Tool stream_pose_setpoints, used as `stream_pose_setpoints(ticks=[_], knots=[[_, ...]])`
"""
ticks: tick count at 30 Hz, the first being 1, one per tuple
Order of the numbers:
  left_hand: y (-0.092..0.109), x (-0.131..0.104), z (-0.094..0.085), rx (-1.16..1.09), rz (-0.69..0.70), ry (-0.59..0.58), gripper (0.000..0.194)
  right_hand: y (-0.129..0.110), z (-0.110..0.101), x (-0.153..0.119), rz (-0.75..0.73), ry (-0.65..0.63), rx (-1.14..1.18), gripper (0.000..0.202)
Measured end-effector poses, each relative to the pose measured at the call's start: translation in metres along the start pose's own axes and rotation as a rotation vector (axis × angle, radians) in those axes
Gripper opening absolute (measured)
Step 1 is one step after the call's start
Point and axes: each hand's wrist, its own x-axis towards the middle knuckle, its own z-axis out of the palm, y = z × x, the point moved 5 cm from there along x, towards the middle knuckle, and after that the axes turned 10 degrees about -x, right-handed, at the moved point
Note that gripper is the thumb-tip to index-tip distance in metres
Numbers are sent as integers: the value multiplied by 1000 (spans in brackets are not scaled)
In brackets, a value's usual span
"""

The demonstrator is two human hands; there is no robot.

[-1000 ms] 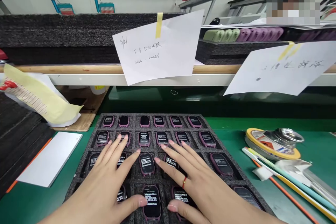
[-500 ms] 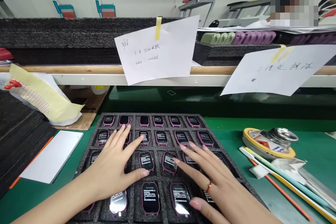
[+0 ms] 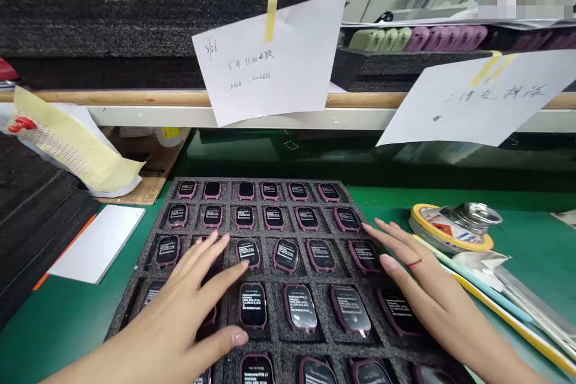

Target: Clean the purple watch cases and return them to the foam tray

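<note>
A green work table point(image 3: 22, 336) carries everything here, while the long white-edged shelf point(image 3: 148, 117) above its far side lifts black foam slabs point(image 3: 112, 33) off it, presumably to leave working room below. The grey-black foam tray point(image 3: 276, 312) lies lengthwise in the near middle, probably so that both hands reach its compartments. A white handwritten paper sheet point(image 3: 288, 72) hangs from the shelf, facing the worker, seemingly to be read from the seat.

The left hand point(image 3: 189, 303) is spread over the tray's near left part, grasping nothing visible; the right hand point(image 3: 423, 279), likewise released, reaches along the tray's right edge, its fingertips beside the end watches. Whether either touches is unclear.

A yellow-rimmed round tape roll point(image 3: 425, 234) sits right of the tray, apparently within reach but out of the way. The purple-framed, black-screened rectangular watches point(image 3: 300, 306) lie face up in separate compartments, which likely protects them and keeps their lit text readable.
</note>
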Motion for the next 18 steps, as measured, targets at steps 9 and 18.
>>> stream_pose_setpoints(ticks=[9,18], knots=[[-37,-18,-30,13,-170,264,55,12,18,1,235,-96,290,56],[-71,-49,-26,-390,-437,433,61,-6,26,-8,57,-137,248,66]])
